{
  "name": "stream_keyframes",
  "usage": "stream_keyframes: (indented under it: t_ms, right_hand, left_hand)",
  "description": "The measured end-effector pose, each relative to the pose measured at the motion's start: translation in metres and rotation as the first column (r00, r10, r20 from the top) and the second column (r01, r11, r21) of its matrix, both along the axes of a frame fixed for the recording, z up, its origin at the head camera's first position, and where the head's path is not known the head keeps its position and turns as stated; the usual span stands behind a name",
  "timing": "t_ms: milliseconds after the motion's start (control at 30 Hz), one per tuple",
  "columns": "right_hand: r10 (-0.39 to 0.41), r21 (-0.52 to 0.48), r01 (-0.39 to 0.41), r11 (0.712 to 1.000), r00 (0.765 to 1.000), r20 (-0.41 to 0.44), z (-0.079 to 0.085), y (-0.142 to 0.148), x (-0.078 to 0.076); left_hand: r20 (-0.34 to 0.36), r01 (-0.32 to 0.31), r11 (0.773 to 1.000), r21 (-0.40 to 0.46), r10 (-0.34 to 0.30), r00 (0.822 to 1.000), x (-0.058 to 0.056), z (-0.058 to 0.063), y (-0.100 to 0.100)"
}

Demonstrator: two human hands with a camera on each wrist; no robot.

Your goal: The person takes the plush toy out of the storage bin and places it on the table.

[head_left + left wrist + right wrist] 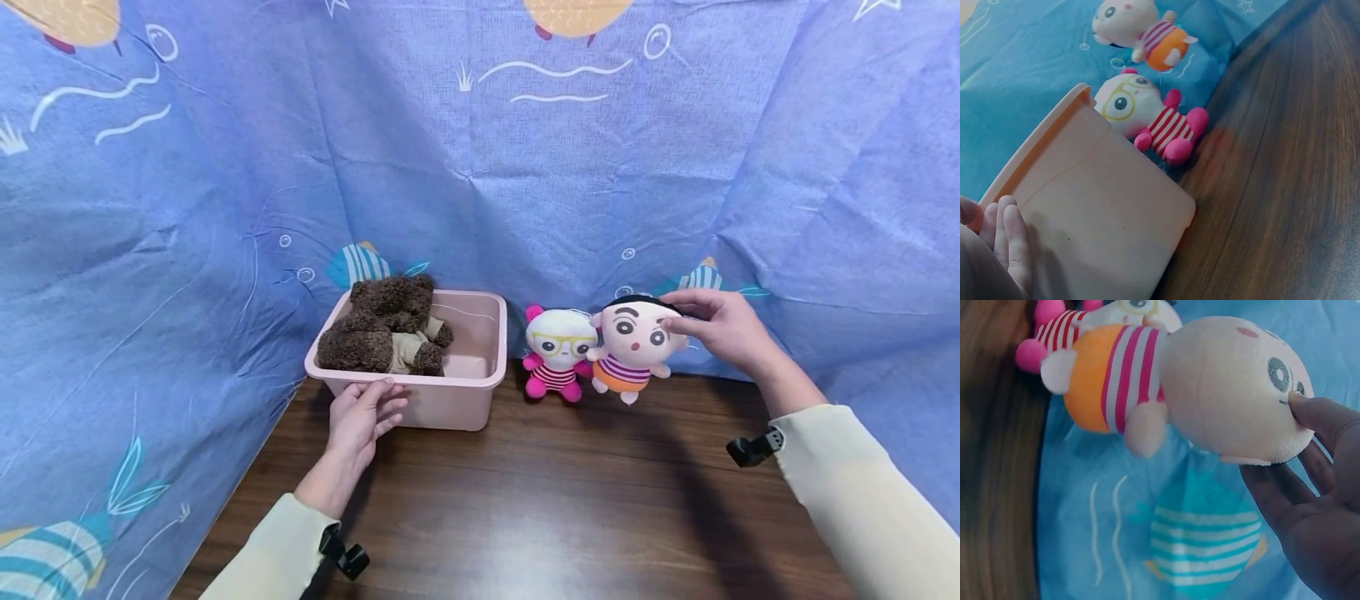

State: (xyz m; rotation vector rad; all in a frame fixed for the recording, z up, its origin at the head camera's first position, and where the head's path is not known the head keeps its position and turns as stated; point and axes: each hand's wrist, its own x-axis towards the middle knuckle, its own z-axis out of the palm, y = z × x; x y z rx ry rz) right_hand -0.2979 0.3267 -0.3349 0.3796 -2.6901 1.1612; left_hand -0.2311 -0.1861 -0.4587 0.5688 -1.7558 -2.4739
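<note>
My right hand (723, 329) grips a plush doll (628, 358) by its head, thumb on the face and fingers behind. The doll has thick brows, a striped top and orange shorts. Its feet hang close over the table in the head view. Beside it sits a pink plush toy (557, 358) with yellow glasses and a striped body, partly overlapped by the doll. My left hand (363, 417) pinches the front rim of a pink plastic bin (442, 404), its other fingers along the outer wall. Inside the bin lies a brown teddy bear (360, 342) in beige clothing.
The dark wooden table (525, 483) extends in front of the bin and toys. A blue cloth (480, 183) with fish prints hangs close behind them and along the left side. Black wrist straps (753, 450) show at both sleeves.
</note>
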Motion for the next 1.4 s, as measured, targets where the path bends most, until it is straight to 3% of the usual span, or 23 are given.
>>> stream_keyframes:
  t_ms: [267,800,1200,1400]
  right_hand:
    - [0.021,-0.002,-0.021,1.000,0.999,-0.027,-0.023,0.021,-0.007]
    - [-0.010,0.021,0.009,1.000,0.998,0.064,-0.076,0.054,-0.025]
    - [-0.045,0.089,0.035,0.995,0.993,0.111,-0.090,0.064,-0.036]
    - [-0.082,0.076,0.075,0.994,0.991,0.102,-0.093,0.066,-0.042]
  left_hand:
    - [-0.002,-0.003,1.000,-0.007,0.003,1.000,0.000,0.001,0.000]
    - [0.001,-0.014,1.000,-0.013,0.014,1.000,0.002,0.001,0.003]
    - [-0.011,-0.024,1.000,-0.013,0.024,1.000,0.002,-0.001,0.003]
    - [-0.010,-0.033,0.999,-0.012,0.033,0.999,0.001,-0.001,0.003]
